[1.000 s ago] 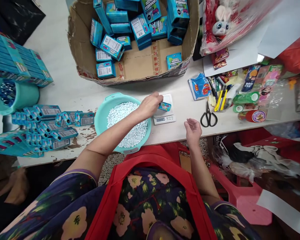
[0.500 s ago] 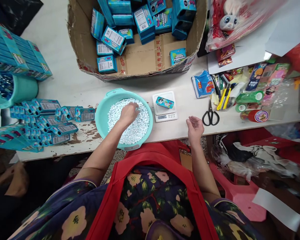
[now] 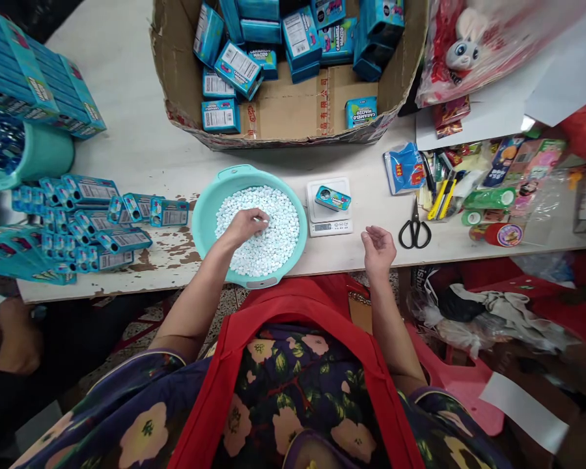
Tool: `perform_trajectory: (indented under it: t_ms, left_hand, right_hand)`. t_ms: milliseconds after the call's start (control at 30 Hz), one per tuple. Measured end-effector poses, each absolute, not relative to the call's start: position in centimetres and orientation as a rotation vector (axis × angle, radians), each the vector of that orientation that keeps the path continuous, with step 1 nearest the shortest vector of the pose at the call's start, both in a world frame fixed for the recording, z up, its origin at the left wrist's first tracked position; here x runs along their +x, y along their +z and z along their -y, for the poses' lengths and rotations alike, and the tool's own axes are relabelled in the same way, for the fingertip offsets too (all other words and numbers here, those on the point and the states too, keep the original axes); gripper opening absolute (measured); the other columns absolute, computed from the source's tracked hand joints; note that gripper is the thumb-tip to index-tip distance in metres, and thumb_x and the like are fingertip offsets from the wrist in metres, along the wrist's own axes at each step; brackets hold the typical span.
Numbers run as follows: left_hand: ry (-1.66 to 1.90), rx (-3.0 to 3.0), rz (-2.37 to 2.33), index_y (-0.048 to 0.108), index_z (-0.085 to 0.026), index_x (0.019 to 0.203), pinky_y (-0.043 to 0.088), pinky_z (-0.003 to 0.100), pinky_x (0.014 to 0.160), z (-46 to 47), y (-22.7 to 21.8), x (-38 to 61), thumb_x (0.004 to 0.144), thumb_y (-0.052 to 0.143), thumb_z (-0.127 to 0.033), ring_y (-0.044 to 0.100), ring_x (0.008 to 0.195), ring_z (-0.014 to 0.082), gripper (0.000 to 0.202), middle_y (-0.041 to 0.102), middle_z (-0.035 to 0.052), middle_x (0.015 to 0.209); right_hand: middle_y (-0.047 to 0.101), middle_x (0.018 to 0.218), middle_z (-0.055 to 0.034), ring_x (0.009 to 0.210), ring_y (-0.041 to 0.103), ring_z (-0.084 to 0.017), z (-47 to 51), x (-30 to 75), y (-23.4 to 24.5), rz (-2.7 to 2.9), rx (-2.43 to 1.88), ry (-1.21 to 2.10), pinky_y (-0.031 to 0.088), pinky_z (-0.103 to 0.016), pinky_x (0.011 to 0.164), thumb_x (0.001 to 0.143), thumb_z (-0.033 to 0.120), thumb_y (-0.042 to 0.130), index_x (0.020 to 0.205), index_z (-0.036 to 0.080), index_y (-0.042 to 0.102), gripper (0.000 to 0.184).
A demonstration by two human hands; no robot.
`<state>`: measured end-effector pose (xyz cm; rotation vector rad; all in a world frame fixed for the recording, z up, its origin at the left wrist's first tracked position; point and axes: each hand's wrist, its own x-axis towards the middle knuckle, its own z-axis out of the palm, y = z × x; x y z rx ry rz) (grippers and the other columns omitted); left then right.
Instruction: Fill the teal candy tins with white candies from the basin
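Observation:
My left hand (image 3: 247, 225) is over the turquoise basin (image 3: 204, 218), its fingers pinched together on a few small white candies. Loose white candies (image 3: 268, 251) cover the basin's bottom. My right hand (image 3: 378, 249) hangs at the table's front edge, palm up, fingers loosely curled and apart, holding nothing. Between the two hands stands a white digital scale (image 3: 331, 226), its display too small to read. On its plate lies a small blue tin (image 3: 333, 198) with a dark patch at its left end. Black-handled scissors (image 3: 415, 231) lie right of my right hand.
A cardboard box (image 3: 293, 111) holding several blue packs stands behind the basin. Piled blue cartons (image 3: 97, 225) and a turquoise bucket (image 3: 49, 153) are at left. Cutters (image 3: 442, 195), wrappers and a bagged plush toy (image 3: 463, 55) crowd the right. Another person's arm (image 3: 19, 339) shows at lower left.
My left hand has lifted slightly from the candies and drawn a little left within the basin, its fingers now pinched. The view has shifted slightly; my right hand keeps its pose.

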<state>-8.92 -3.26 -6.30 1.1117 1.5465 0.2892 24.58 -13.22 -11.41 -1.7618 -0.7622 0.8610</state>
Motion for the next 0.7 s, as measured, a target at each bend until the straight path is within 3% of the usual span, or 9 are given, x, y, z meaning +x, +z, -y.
perform_trajectory:
  t_ms: [200,333,500,600,700]
  left_hand:
    - [-0.047,1.662,-1.630,0.069,-0.020,0.097,0.046,0.029,0.073,2.6,-5.2,-6.9,0.078,0.056,-0.021,0.064,0.081,0.0210,0.023,0.070,0.0065,0.091]
    - [-0.275,1.869,-1.585,0.067,-0.019,0.107,0.045,0.032,0.077,2.5,-5.9,-5.9,0.080,0.057,-0.025,0.063,0.097,0.0267,0.029,0.064,0.0117,0.115]
    - [-0.365,1.869,-1.456,0.066,-0.019,0.092,0.041,0.030,0.068,3.1,-6.2,-6.3,0.077,0.058,-0.019,0.062,0.082,0.0245,0.017,0.067,0.0081,0.083]
    - [-0.075,1.547,-1.539,0.063,-0.020,0.084,0.041,0.027,0.061,3.3,-6.2,-7.7,0.072,0.066,-0.024,0.059,0.066,0.0179,0.013,0.062,0.0025,0.071]
    - [0.281,0.997,-1.505,0.061,-0.018,0.084,0.046,0.026,0.057,3.1,-6.5,-9.4,0.063,0.078,-0.030,0.060,0.061,0.0145,0.030,0.061,0.0008,0.069]
  right_hand:
    - [0.070,0.101,-0.0071,0.090,0.067,-0.017,12.2,23.9,-11.0,0.788,-1.758,0.861,0.054,-0.039,0.089,0.073,0.045,0.074,0.102,0.019,0.061,0.041]
    - [0.070,0.101,-0.0069,0.089,0.067,-0.017,11.0,23.3,-10.7,0.794,-1.719,0.874,0.054,-0.038,0.088,0.073,0.043,0.075,0.102,0.020,0.060,0.040]
    - [0.070,0.101,-0.0071,0.092,0.067,-0.018,9.4,22.6,-10.2,0.818,-1.666,0.908,0.054,-0.039,0.091,0.074,0.044,0.074,0.102,0.020,0.061,0.039]
    - [0.071,0.101,-0.0070,0.093,0.068,-0.018,9.1,22.4,-10.1,0.814,-1.677,0.916,0.054,-0.039,0.092,0.074,0.045,0.075,0.102,0.020,0.061,0.041]
    - [0.071,0.101,-0.0068,0.094,0.068,-0.018,9.2,22.5,-10.3,0.811,-1.678,0.932,0.054,-0.040,0.092,0.074,0.046,0.075,0.102,0.020,0.061,0.041]
